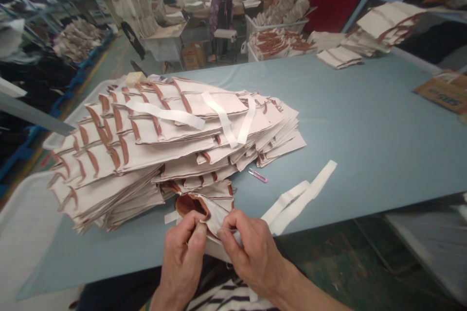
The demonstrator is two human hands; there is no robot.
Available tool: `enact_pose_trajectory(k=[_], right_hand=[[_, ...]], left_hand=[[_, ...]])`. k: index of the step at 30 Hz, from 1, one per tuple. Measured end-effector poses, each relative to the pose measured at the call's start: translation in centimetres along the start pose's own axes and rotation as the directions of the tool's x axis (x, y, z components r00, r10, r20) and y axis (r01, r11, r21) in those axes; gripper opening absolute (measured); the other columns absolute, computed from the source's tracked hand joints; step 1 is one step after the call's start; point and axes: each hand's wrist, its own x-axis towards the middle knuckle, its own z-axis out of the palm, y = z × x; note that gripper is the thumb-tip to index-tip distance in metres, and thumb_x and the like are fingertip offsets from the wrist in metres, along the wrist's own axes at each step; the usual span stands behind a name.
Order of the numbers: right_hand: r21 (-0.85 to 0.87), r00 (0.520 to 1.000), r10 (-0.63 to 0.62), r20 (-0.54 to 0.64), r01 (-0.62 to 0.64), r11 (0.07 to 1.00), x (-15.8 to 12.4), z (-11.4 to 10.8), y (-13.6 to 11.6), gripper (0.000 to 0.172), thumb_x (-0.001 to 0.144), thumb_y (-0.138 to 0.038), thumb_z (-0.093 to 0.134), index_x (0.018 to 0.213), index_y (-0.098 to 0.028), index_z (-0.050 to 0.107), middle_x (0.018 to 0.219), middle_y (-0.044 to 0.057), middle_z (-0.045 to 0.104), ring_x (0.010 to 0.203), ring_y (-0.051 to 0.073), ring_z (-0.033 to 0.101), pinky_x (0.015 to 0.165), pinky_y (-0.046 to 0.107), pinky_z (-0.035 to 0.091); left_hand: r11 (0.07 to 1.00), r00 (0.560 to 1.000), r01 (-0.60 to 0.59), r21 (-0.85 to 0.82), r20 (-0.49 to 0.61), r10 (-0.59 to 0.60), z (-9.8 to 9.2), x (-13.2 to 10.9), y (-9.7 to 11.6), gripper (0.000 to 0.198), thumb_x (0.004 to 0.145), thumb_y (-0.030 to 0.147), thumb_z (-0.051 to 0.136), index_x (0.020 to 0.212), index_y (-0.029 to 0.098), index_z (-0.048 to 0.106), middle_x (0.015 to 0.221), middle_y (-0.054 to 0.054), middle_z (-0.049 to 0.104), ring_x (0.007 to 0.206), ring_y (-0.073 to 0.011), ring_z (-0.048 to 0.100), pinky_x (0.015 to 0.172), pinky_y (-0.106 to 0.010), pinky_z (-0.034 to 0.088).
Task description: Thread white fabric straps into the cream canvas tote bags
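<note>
Close to the table's front edge, both my hands are on a cream fabric piece with a brown lining [218,212], its brown mouth gaping upward. My left hand [183,248] pinches the rim of that opening between thumb and forefinger. Just to its right, my right hand [251,248] has thumb and forefinger pressed together at the seam, with a bit of white strip showing near the fingers. What exactly those fingertips grip is too small to make out. Pink-handled thread snips [258,175] lie beyond my right hand. White strips [297,201] rest on the table beside it.
A large heap of layered cream pieces with brown edges [153,153] covers the table's left part, several white strips on top. The blue-grey table [365,121] extends right, with more pieces [340,57] and a cardboard box [443,90]. Filled bins [280,41] and a person [221,0] are beyond.
</note>
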Motion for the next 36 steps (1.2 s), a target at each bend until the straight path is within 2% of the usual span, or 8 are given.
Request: enact_pose_trajectory(k=[6,10,16,19,23,28,32,36], right_hand=[[0.001,1.000,0.003,-0.015,-0.003,1.000,0.0,-0.2,0.3,0.023,0.106,-0.029,0.045,0.085,-0.023,0.054,0.070,0.001,0.069,0.060,0.015,0.065,0.059,0.025,0.047],[-0.003,1.000,-0.008,-0.026,0.008,1.000,-0.1,-0.1,0.4,0.024,0.106,-0.029,0.044,0.085,-0.024,0.053,0.070,0.001,0.069,0.059,0.015,0.065,0.059,0.025,0.048],[0.001,0.999,-0.011,-0.033,0.011,1.000,-0.4,0.1,0.4,0.029,0.108,-0.033,0.041,0.084,-0.023,0.053,0.069,0.001,0.067,0.059,0.015,0.063,0.060,0.026,0.048],[-0.008,0.999,-0.005,-0.036,0.005,1.000,-0.6,0.4,0.5,0.030,0.108,-0.034,0.040,0.085,-0.023,0.054,0.069,0.001,0.067,0.061,0.015,0.063,0.061,0.026,0.047],[0.042,0.998,0.001,-0.055,0.002,0.999,-0.4,0.1,0.8,0.028,0.107,-0.034,0.044,0.083,-0.022,0.054,0.071,0.001,0.065,0.064,0.015,0.062,0.062,0.027,0.046],[0.276,0.983,0.114,-0.144,-0.070,0.959,1.1,-3.2,0.9,0.023,0.105,-0.033,0.050,0.086,-0.022,0.055,0.082,0.002,0.065,0.078,0.016,0.064,0.073,0.027,0.051],[0.425,0.965,0.249,0.085,-0.261,0.867,1.8,-5.7,-0.5,0.026,0.103,-0.040,0.055,0.086,-0.022,0.054,0.064,-0.006,0.052,0.054,0.011,0.047,0.052,0.022,0.039],[0.361,0.908,0.297,0.297,-0.395,0.845,1.6,-5.6,-3.2,0.026,0.097,-0.039,0.059,0.079,-0.021,0.055,0.060,-0.007,0.045,0.052,0.009,0.039,0.048,0.021,0.030]], left_hand=[[0.998,0.993,-0.052,0.040,0.112,0.047,-0.8,0.4,0.3,0.039,0.100,0.041,0.048,0.069,0.021,0.058,0.059,0.005,0.049,0.053,-0.0133,0.043,0.052,-0.024,0.033],[1.000,0.980,0.012,0.020,0.196,-0.015,-1.3,0.7,0.5,0.046,0.100,0.049,0.047,0.064,0.021,0.050,0.060,0.004,0.044,0.055,-0.0135,0.041,0.052,-0.023,0.033],[0.985,0.958,0.155,-0.075,0.256,-0.131,-1.2,0.6,-0.7,0.049,0.099,0.057,0.049,0.067,0.020,0.052,0.063,0.004,0.040,0.057,-0.0130,0.035,0.051,-0.023,0.030],[0.987,0.964,0.146,-0.059,0.234,-0.129,-1.1,0.4,-0.8,0.047,0.097,0.055,0.052,0.065,0.020,0.050,0.062,0.004,0.040,0.057,-0.0129,0.034,0.051,-0.023,0.030],[0.991,0.986,0.131,-0.029,0.112,-0.127,-0.9,0.1,-0.2,0.041,0.096,0.044,0.053,0.063,0.022,0.045,0.061,0.005,0.037,0.059,-0.0135,0.033,0.055,-0.024,0.030],[0.993,0.994,0.105,-0.054,0.047,-0.103,-0.1,0.2,0.2,0.041,0.098,0.044,0.053,0.065,0.021,0.052,0.063,0.004,0.045,0.061,-0.0141,0.039,0.056,-0.025,0.031],[0.991,0.995,0.099,-0.088,0.012,-0.099,0.4,0.6,0.0,0.039,0.097,0.043,0.051,0.066,0.021,0.052,0.064,0.004,0.048,0.061,-0.0139,0.041,0.057,-0.024,0.032],[0.991,0.996,0.083,-0.108,-0.023,-0.086,0.5,0.7,0.3,0.037,0.095,0.040,0.054,0.063,0.021,0.048,0.060,0.005,0.043,0.059,-0.0131,0.040,0.056,-0.023,0.033]])
